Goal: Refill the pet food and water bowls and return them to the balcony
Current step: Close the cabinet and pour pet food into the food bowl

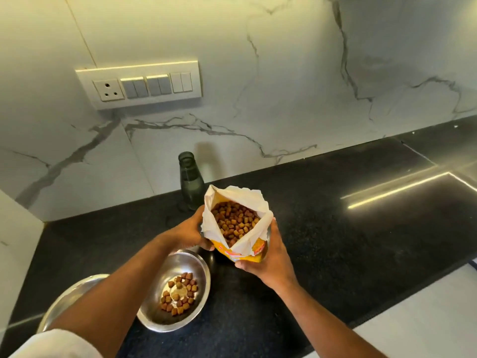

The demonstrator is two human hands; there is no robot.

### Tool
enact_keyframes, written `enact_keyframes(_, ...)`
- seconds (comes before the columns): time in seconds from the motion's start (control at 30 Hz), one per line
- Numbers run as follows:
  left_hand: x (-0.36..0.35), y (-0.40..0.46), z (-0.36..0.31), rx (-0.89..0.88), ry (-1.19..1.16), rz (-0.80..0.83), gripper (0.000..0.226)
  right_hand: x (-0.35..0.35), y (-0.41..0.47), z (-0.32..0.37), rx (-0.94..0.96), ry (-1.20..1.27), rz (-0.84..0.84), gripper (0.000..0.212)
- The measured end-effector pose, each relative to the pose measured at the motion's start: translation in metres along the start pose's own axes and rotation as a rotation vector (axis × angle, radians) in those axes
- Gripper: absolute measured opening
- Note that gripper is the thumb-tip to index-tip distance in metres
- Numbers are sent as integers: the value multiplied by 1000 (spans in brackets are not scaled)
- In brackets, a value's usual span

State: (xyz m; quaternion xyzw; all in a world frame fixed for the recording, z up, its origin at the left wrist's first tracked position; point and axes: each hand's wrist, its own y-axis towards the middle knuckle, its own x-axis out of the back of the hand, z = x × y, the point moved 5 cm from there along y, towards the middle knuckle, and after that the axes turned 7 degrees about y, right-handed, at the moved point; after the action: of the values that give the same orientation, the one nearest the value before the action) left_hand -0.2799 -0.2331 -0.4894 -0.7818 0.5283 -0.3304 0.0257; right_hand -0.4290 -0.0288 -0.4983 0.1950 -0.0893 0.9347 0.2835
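I hold the yellow paper bag of brown pet food (238,228) upright, my left hand (189,232) and right hand (268,257) wrapped round it. The round steel bowl (152,316) sits at seven o'clock, nearer my left hand.

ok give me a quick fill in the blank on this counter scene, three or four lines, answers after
1. Both hands, left hand and right hand, hold an open yellow ____ of kibble.
2. The steel bowl with a few kibble pieces in it lies under the ____ forearm.
3. The dark glass bottle behind the bag has no ____ on it.
4. The switch panel is mounted on the ____ wall.

Missing words: bag; left; cap; marble
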Motion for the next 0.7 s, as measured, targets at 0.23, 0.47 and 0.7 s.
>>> enact_keyframes(0.23,-5,24,14,32,15,28,95,-12,32,-18,100,105,125,121)
enact_keyframes(0.47,-8,20,15,63,-51,-141,75,-9,47,-20,148,92,172,106)
enact_keyframes(0.7,-12,-25,0,70,-184,-249,76,11,47,17,214,-12,274,101)
